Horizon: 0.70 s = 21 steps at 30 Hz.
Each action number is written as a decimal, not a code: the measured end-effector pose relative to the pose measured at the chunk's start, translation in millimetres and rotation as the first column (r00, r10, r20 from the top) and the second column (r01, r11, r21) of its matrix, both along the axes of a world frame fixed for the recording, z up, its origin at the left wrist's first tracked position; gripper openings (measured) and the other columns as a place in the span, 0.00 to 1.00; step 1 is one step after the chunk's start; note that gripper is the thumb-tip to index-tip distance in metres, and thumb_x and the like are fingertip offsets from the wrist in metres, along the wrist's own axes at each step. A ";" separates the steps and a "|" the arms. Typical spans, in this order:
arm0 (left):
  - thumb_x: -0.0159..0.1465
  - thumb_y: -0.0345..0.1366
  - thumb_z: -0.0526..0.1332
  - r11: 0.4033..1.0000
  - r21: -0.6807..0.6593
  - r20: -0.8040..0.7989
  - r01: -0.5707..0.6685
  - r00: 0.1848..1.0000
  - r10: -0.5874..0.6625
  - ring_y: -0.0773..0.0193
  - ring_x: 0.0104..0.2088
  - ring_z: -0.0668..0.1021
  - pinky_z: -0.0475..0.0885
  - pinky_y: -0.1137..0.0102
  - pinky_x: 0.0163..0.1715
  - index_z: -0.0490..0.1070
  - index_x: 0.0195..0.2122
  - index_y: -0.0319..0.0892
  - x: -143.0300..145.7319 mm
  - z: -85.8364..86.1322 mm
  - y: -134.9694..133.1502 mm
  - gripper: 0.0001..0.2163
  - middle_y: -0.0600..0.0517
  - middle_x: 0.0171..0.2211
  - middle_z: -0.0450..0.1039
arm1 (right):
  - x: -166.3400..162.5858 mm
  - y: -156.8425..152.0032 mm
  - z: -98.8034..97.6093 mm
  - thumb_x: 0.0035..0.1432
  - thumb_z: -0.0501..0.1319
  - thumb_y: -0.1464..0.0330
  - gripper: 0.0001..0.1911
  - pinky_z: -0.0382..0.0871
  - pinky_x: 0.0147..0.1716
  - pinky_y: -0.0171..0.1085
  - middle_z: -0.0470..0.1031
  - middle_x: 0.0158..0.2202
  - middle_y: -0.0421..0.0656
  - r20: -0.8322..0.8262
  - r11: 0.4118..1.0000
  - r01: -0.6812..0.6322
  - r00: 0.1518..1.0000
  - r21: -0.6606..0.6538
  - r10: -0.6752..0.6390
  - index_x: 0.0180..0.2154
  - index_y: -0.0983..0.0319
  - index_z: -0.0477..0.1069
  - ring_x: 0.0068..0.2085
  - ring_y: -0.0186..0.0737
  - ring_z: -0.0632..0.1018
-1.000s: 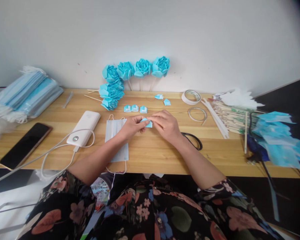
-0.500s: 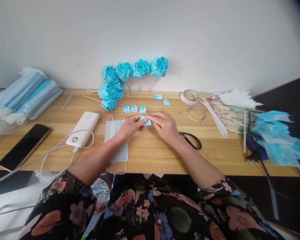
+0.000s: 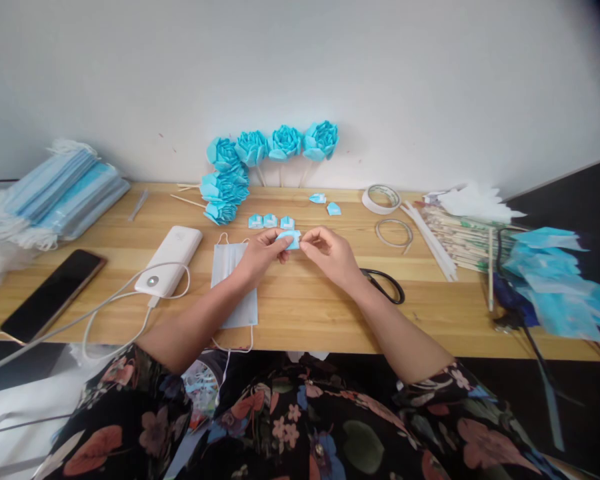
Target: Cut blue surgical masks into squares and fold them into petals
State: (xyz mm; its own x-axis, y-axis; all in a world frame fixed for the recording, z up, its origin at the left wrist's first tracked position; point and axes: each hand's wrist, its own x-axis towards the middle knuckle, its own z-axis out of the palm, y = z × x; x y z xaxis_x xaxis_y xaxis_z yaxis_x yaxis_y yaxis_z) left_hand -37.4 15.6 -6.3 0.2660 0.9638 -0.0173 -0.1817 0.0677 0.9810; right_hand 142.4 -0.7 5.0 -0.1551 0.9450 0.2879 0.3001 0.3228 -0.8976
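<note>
Between the thumb and fingers of my left hand (image 3: pixel 263 252) is a small folded blue fabric petal (image 3: pixel 290 239). My right hand (image 3: pixel 329 252) has thumb and forefinger pinched at the petal's right edge, and the fingertips cover that spot. Just beyond my hands lie several similar blue petals (image 3: pixel 270 221) in a row, pale strips showing on them. Two more loose pieces, a folded one (image 3: pixel 317 198) and a petal (image 3: pixel 334 209), sit farther back. Under my left wrist lies a flat face mask (image 3: pixel 221 280). Black-handled scissors (image 3: pixel 393 288), partly hidden, lie beside my right forearm.
Blue fabric roses (image 3: pixel 285 143) on sticks lean at the wall. Left are stacked masks (image 3: pixel 70 190), a phone (image 3: pixel 53 293) and a cabled power bank (image 3: pixel 169 261). Right are a tape roll (image 3: pixel 365 200), white sticks (image 3: pixel 430 243), a glue gun (image 3: pixel 511 300) and cut blue fabric (image 3: pixel 565 287).
My right fingers have drawn slightly right, from on top of the petal to its edge, so more of it shows. My left hand keeps its hold. The whole view has shifted slightly.
</note>
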 end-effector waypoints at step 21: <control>0.56 0.50 0.69 0.996 -0.059 -0.083 0.069 0.994 -0.074 0.71 0.22 0.70 0.66 0.72 0.27 0.71 0.26 0.39 1.2 5.9 -3.3 0.18 0.55 0.21 0.70 | 6.6 6.2 -4.4 0.61 0.62 0.72 0.06 0.75 0.44 0.43 0.81 0.40 0.43 0.110 0.945 0.009 0.993 0.326 -0.047 0.37 0.56 0.77 0.44 0.42 0.80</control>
